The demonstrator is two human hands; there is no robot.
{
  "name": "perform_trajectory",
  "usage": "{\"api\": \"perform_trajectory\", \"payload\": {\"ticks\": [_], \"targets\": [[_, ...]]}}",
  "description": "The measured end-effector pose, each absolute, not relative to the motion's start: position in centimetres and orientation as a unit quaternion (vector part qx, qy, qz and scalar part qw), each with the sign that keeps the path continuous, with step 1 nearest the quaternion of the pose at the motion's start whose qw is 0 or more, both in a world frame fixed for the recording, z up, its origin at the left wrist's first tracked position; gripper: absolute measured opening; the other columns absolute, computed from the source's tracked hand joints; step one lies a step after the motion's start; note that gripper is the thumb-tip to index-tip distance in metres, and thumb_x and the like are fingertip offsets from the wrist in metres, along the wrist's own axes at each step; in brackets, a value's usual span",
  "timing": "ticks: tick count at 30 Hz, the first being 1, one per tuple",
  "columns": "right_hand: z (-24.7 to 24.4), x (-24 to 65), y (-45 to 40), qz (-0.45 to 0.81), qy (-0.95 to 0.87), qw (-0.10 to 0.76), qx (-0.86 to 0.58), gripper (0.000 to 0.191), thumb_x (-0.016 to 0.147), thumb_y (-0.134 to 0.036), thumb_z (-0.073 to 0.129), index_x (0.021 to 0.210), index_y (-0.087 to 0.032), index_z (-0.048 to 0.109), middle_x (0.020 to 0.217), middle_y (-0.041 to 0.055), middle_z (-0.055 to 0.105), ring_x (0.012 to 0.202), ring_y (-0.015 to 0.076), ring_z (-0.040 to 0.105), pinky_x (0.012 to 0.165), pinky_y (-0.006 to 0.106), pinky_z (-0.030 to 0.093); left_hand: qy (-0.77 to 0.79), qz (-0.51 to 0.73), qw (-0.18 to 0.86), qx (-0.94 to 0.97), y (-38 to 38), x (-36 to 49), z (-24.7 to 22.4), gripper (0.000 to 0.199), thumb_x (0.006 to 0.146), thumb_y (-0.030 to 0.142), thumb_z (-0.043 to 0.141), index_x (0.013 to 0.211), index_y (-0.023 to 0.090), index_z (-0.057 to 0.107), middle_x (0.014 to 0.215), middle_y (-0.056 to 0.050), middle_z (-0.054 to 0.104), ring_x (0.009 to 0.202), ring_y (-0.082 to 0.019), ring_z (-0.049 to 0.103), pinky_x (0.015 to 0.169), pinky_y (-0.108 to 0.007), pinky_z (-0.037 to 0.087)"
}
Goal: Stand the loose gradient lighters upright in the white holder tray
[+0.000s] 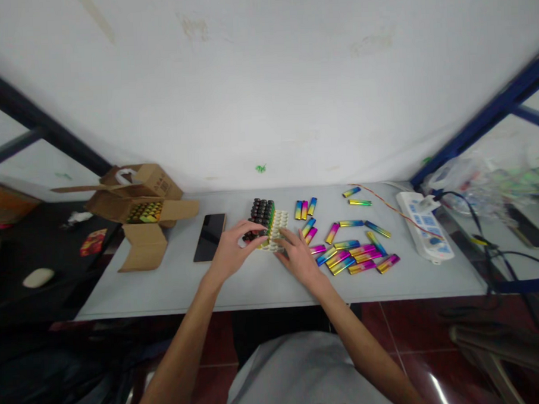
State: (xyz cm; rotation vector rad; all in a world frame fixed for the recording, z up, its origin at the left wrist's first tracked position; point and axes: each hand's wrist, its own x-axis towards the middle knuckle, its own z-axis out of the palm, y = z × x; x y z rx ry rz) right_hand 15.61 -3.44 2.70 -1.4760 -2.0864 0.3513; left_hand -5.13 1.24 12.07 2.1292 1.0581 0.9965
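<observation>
A white tray [280, 218] with rows of small round holes lies on the grey table. Black-topped tubes [263, 209] stand packed in its left part, with a strip of green and yellow showing along their side. My left hand [234, 246] reaches over the front of these tubes, thumb and forefinger closed around a black top near the middle of the tray. The fingertips partly cover it. My right hand [298, 255] grips the tray's front right corner between thumb and fingers. Just beyond it lie several loose shiny tubes [365, 256] in blue, gold and pink gradients.
An open cardboard box [143, 249] holding yellowish tubes [145, 212] stands at the left, before another carton [159, 180]. A black phone [210, 237] lies beside my left hand. At the right are a white power strip [425, 226] and cables [471, 217]. A wall [265, 107] bounds the back.
</observation>
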Motion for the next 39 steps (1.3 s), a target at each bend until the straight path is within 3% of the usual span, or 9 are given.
{"api": "perform_trajectory", "payload": {"ticks": [3, 7, 18, 23, 25, 27, 31, 34, 39], "targets": [[3.0, 15.7, -3.5, 0.138, -0.776, 0.271, -0.553, 0.038, 0.097, -0.02, 0.065, 0.135, -0.017, 0.066, 0.154, 0.0187, 0.053, 0.147, 0.0303, 0.047, 0.127, 0.063, 0.023, 0.378, 0.308, 0.217, 0.846, 2.1, -5.3, 11.5, 0.017, 0.092, 0.032, 0.073, 0.105, 0.022, 0.076, 0.1, -0.006, 0.075, 0.099, -0.023, 0.066, 0.094, -0.041, 0.054], [3.3, 15.7, -3.5, 0.149, -0.776, 0.263, -0.554, 0.038, 0.097, -0.018, 0.064, 0.135, -0.017, 0.066, 0.155, 0.018, 0.053, 0.148, 0.03, 0.046, 0.127, 0.063, 0.023, 0.374, 0.261, 0.157, 0.876, 2.7, -5.7, 10.3, 0.013, 0.092, 0.029, 0.07, 0.101, 0.023, 0.078, 0.116, -0.01, 0.069, 0.115, -0.027, 0.061, 0.105, -0.048, 0.05], [2.9, 15.7, -3.1, 0.159, -0.773, 0.27, -0.552, 0.039, 0.095, -0.016, 0.067, 0.134, -0.018, 0.067, 0.154, 0.0172, 0.053, 0.149, 0.0282, 0.045, 0.127, 0.064, 0.02, 0.373, 0.221, 0.099, 0.896, 3.0, -5.7, 9.9, 0.021, 0.098, 0.036, 0.062, 0.103, 0.022, 0.078, 0.14, -0.012, 0.055, 0.133, -0.031, 0.051, 0.116, -0.055, 0.043], [4.0, 16.2, -3.9, 0.15, -0.761, 0.338, -0.533, 0.032, 0.099, -0.028, 0.067, 0.13, -0.02, 0.069, 0.15, 0.0167, 0.057, 0.144, 0.0273, 0.05, 0.126, 0.06, 0.026, 0.351, 0.252, 0.052, 0.9, 2.6, -5.8, 9.0, 0.026, 0.1, 0.027, 0.058, 0.121, 0.026, 0.073, 0.143, -0.012, 0.052, 0.134, -0.03, 0.052, 0.113, -0.053, 0.047], [4.8, 17.1, -4.9, 0.157, -0.732, 0.391, -0.535, 0.03, 0.101, -0.034, 0.064, 0.127, -0.02, 0.07, 0.136, 0.0146, 0.066, 0.132, 0.0252, 0.06, 0.119, 0.05, 0.04, 0.341, 0.276, 0.038, 0.898, 2.6, -5.0, 9.3, 0.03, 0.098, 0.027, 0.061, 0.127, 0.027, 0.069, 0.141, -0.012, 0.054, 0.133, -0.03, 0.053, 0.113, -0.053, 0.048], [5.4, 18.7, -6.1, 0.177, -0.682, 0.438, -0.559, 0.028, 0.105, -0.038, 0.058, 0.12, -0.02, 0.073, 0.112, 0.0105, 0.075, 0.106, 0.0217, 0.07, 0.101, 0.037, 0.053, 0.338, 0.313, 0.029, 0.887, 2.8, -3.3, 9.9, 0.03, 0.097, 0.027, 0.063, 0.127, 0.026, 0.068, 0.138, -0.013, 0.056, 0.132, -0.03, 0.053, 0.113, -0.053, 0.047], [5.6, 22.9, -9.1, 0.197, -0.558, 0.492, -0.638, 0.037, 0.106, -0.045, 0.052, 0.101, -0.019, 0.078, 0.078, 0.003, 0.074, 0.065, 0.0157, 0.065, 0.067, 0.025, 0.051, 0.319, 0.351, 0.066, 0.878, 4.6, 4.1, 10.2, 0.021, 0.099, 0.026, 0.059, 0.115, 0.023, 0.071, 0.118, -0.01, 0.065, 0.116, -0.026, 0.061, 0.107, -0.046, 0.051], [5.2, 25.9, -11.2, 0.187, -0.496, 0.509, -0.678, 0.042, 0.104, -0.051, 0.053, 0.096, -0.018, 0.08, 0.072, 0.0023, 0.072, 0.061, 0.0153, 0.063, 0.058, 0.023, 0.046, 0.305, 0.292, 0.132, 0.897, 6.9, 11.9, 8.7, 0.021, 0.098, 0.024, 0.058, 0.111, 0.018, 0.073, 0.109, -0.01, 0.069, 0.11, -0.025, 0.063, 0.104, -0.042, 0.052], [4.9, 28.9, -14.3, 0.189, -0.437, 0.518, -0.711, 0.046, 0.103, -0.054, 0.052, 0.097, -0.017, 0.08, 0.071, 0.0018, 0.069, 0.058, 0.0139, 0.06, 0.056, 0.022, 0.044, 0.3, 0.199, 0.173, 0.917, 10.2, 23.8, 5.7, 0.03, 0.099, 0.021, 0.054, 0.123, 0.016, 0.071, 0.125, -0.013, 0.069, 0.121, -0.026, 0.059, 0.111, -0.04, 0.044]]}}
